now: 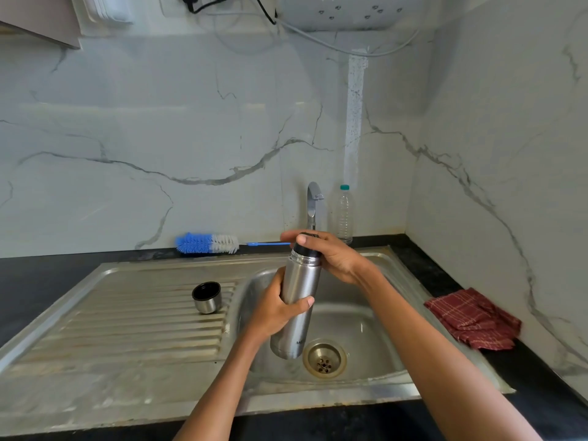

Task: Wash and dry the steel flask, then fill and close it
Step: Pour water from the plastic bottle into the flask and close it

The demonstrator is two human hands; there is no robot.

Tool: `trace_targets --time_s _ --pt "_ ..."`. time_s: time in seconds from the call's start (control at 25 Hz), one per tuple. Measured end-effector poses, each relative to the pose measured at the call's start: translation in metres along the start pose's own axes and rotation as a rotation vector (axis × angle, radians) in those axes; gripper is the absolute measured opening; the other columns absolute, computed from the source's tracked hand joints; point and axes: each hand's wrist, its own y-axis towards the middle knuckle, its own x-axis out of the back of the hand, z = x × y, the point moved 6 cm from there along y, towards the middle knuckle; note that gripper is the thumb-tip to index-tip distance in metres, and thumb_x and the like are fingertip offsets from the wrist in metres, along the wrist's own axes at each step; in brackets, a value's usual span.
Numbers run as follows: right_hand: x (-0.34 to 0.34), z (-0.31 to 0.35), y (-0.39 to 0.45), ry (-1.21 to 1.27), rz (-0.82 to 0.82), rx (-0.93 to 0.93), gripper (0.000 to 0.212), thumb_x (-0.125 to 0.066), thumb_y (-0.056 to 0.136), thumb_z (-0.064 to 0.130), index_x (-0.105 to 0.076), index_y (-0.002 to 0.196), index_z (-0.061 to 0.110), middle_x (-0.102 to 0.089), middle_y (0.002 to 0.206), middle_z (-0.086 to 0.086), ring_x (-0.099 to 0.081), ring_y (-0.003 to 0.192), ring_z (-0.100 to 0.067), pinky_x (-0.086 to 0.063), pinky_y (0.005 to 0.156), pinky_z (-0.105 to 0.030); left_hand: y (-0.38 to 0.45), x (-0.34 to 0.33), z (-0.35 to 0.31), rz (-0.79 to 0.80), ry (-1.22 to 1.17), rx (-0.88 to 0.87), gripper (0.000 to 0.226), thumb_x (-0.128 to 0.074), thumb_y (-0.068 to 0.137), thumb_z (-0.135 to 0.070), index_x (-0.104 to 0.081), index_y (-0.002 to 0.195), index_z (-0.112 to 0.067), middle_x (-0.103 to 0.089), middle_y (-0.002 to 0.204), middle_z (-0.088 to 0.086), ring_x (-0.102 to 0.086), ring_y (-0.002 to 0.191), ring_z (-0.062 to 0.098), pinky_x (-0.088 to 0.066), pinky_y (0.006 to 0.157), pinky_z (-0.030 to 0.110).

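So: my left hand (276, 308) grips steel flask (297, 297) over sink (375, 338) for drips | right hand (329, 254) grasps stopper (306, 248), likely twisting; cup lid (206, 296) parked aside

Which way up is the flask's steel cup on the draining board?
Mouth up: the steel cup stands on the sink's ribbed draining board, its dark inside showing at the top.
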Motion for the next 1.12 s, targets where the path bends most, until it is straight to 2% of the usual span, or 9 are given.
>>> trace_targets --time_s 0.2,0.32,0.48,0.64,0.72,0.8,0.96,1.04,1.12 --pt "-0.003 -0.005 -0.011 -0.068 -0.436 0.027 0.043 -0.079 0.083 0.047 -0.072 0.106 0.011 -0.076 0.097 -0.006 -0.072 0.092 -0.021 -0.056 0.078 -0.026 0.0 0.003 -0.003 -0.139 0.219 0.023 0.078 -0.081 0.069 -0.059 -0.044 0.135 -0.041 -0.066 0.109 -0.017 -0.068 0.091 0.004 -0.06 0.078 0.034" --pt "-0.007 -0.005 -0.006 -0.02 -0.247 0.002 0.043 -0.078 0.084 0.046 -0.07 0.116 0.019 -0.075 0.111 -0.003 -0.07 0.105 -0.019 -0.055 0.088 -0.028 0.001 0.007 0.003 -0.124 0.104 0.032 0.074 -0.081 0.066 -0.06 -0.047 0.13 -0.046 -0.068 0.111 -0.018 -0.069 0.095 0.004 -0.058 0.082 0.035" --pt "-0.006 0.002 -0.001 0.009 -0.007 -0.01 0.045 -0.076 0.083 0.039 -0.071 0.123 0.02 -0.072 0.124 0.0 -0.065 0.118 -0.02 -0.051 0.103 -0.034 0.004 0.004 -0.003 0.0 -0.104 -0.023 0.073 -0.081 0.067 -0.054 -0.052 0.131 -0.035 -0.071 0.114 -0.003 -0.071 0.099 0.011 -0.059 0.084 0.034" --pt "-0.009 -0.003 -0.003 -0.03 -0.369 -0.041 0.035 -0.083 0.081 0.041 -0.072 0.103 0.016 -0.076 0.095 -0.002 -0.071 0.09 -0.018 -0.056 0.086 -0.031 0.001 -0.001 -0.003 -0.149 0.127 0.033 0.07 -0.081 0.068 -0.056 -0.047 0.127 -0.039 -0.067 0.106 -0.012 -0.069 0.088 0.007 -0.06 0.075 0.032" --pt "-0.017 -0.009 -0.002 -0.006 -0.503 0.003 0.041 -0.086 0.076 0.044 -0.07 0.101 0.017 -0.076 0.092 -0.002 -0.072 0.089 -0.019 -0.059 0.086 -0.035 -0.001 0.003 -0.005 -0.234 0.233 0.056 0.072 -0.082 0.072 -0.053 -0.042 0.131 -0.042 -0.064 0.102 -0.018 -0.067 0.088 0.007 -0.059 0.073 0.034" --pt "-0.023 -0.005 0.002 -0.063 -0.407 0.011 0.046 -0.086 0.077 0.045 -0.067 0.11 0.019 -0.075 0.101 -0.001 -0.072 0.097 -0.019 -0.058 0.09 -0.034 0.001 0.01 -0.001 -0.232 0.126 0.057 0.069 -0.082 0.071 -0.052 -0.045 0.128 -0.042 -0.067 0.103 -0.017 -0.067 0.091 0.005 -0.059 0.077 0.034" --pt "-0.024 0.0 0.008 0.027 0.045 -0.032 0.048 -0.078 0.083 0.035 -0.065 0.129 0.024 -0.071 0.125 0.001 -0.064 0.12 -0.021 -0.051 0.104 -0.035 0.003 0.015 -0.002 -0.029 -0.135 0.008 0.075 -0.08 0.065 -0.055 -0.054 0.131 -0.033 -0.071 0.111 -0.006 -0.069 0.098 0.008 -0.058 0.083 0.029" --pt "-0.017 -0.003 0.011 0.071 0.072 -0.015 0.044 -0.079 0.079 0.032 -0.071 0.121 0.024 -0.07 0.128 -0.001 -0.063 0.12 -0.021 -0.049 0.106 -0.036 0.003 0.008 -0.008 0.036 -0.139 -0.021 0.073 -0.082 0.067 -0.049 -0.054 0.131 -0.028 -0.07 0.109 -0.002 -0.07 0.096 0.011 -0.058 0.079 0.027" --pt "-0.012 -0.009 0.011 0.067 -0.053 -0.018 0.035 -0.082 0.076 0.032 -0.075 0.11 0.024 -0.073 0.122 -0.006 -0.066 0.112 -0.023 -0.052 0.102 -0.037 0.004 0.006 -0.006 -0.019 -0.04 -0.001 0.068 -0.083 0.07 -0.046 -0.052 0.128 -0.031 -0.069 0.106 -0.006 -0.07 0.092 0.014 -0.058 0.075 0.026"
